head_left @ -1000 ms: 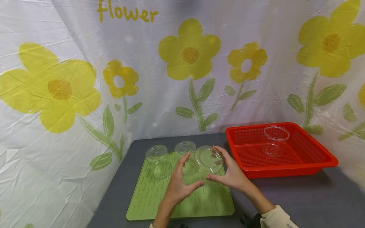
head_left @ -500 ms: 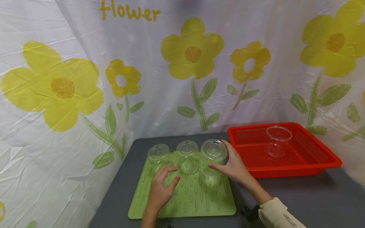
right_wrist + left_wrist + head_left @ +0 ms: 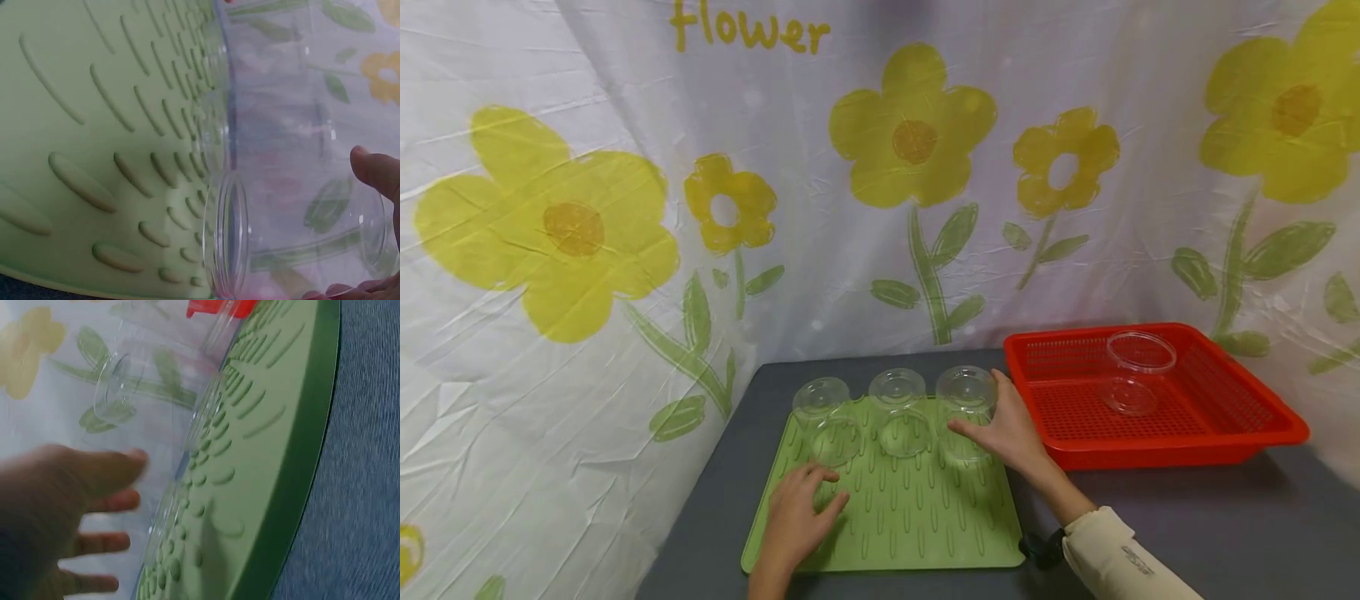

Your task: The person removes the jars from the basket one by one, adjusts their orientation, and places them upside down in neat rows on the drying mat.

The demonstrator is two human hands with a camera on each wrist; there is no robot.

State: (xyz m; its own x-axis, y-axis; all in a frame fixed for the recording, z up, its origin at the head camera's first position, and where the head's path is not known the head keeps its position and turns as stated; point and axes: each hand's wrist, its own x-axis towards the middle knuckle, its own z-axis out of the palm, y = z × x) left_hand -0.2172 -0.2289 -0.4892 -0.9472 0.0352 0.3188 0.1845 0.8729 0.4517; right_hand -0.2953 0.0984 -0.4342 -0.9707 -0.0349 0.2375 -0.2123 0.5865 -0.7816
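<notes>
Three clear plastic jars stand mouth down in a row along the back of a green ridged mat (image 3: 917, 525). My right hand (image 3: 1015, 429) holds the right-hand jar (image 3: 964, 393) near its raised base, thumb in front and fingers round the far side. In the right wrist view that jar (image 3: 294, 250) has its ringed rim down on the mat. The middle jar (image 3: 897, 392) and the left-hand jar (image 3: 822, 402) stand apart from both hands. Over the mat's left front, my left hand (image 3: 797, 508) hovers with loosely bent fingers and holds nothing.
A red mesh basket (image 3: 1172, 454) sits right of the mat, with another clear jar (image 3: 1141, 354) upright in it. The grey table (image 3: 1120, 533) shows around the mat. A white cloth with painted yellow flowers (image 3: 913, 142) hangs behind.
The right-hand jar, tilted in my right hand earlier, has been turned and lowered mouth down onto the mat. My left hand has drawn away from it, down and left.
</notes>
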